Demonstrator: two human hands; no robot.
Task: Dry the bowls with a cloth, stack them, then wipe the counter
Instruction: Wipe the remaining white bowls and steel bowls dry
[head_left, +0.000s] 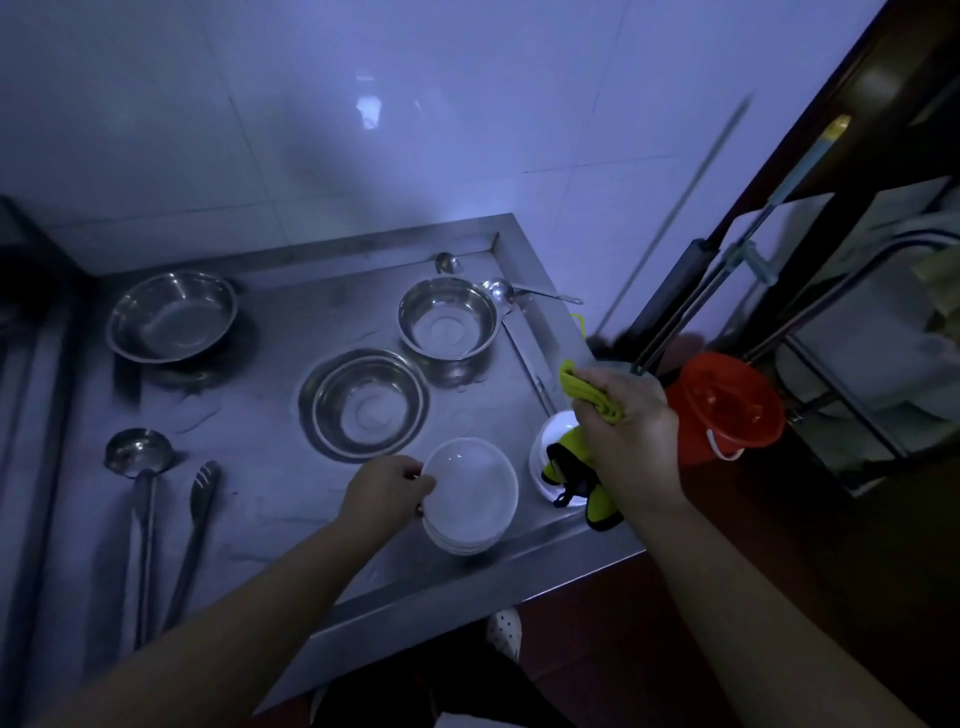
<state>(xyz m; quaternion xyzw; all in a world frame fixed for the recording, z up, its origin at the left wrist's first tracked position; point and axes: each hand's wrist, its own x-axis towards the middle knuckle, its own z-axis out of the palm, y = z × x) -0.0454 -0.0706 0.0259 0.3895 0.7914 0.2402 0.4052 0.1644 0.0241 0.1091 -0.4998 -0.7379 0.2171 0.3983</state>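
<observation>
Dim light, blue cast. Landmark: white bowl stack (470, 499) at the near edge of the steel surface (270, 499).

Left hand (387, 493) grips the stack's left rim, fingers curled over the lip of the top bowl. It looks like several shallow bowls nested; the exact count cannot be read.

Right hand (631, 423), just right of the stack and raised above it, is clenched round a bunched yellow cloth (592, 395), which trails down past a second white bowl (553, 452) standing right of the stack. The dark-trimmed tail hangs over the surface's front edge.

Behind the stack: three steel bowls, the nearest one (366, 405) just beyond it, one (449, 325) further back and right, one (171, 317) far left. Ladle (137, 457) and tongs (200, 499) lie well left of the stack. Orange bucket (724, 405) on the floor, off to the right.

Handling judgement:
- White bowls look smooth, rigid and light, possibly plastic or melamine; if wet, slippery. Rim pinch with thumb inside is the sound hold; a hand under the base is safer for the whole stack.
- Stack sits near the edge: a nudge could tip it off.
- Cloth is soft and limp and needs bunching to wipe well; the loose tail may snag the second bowl.
- Steel bowls are stiff and heavier, with slick walls; hold them by the rolled rim.
</observation>
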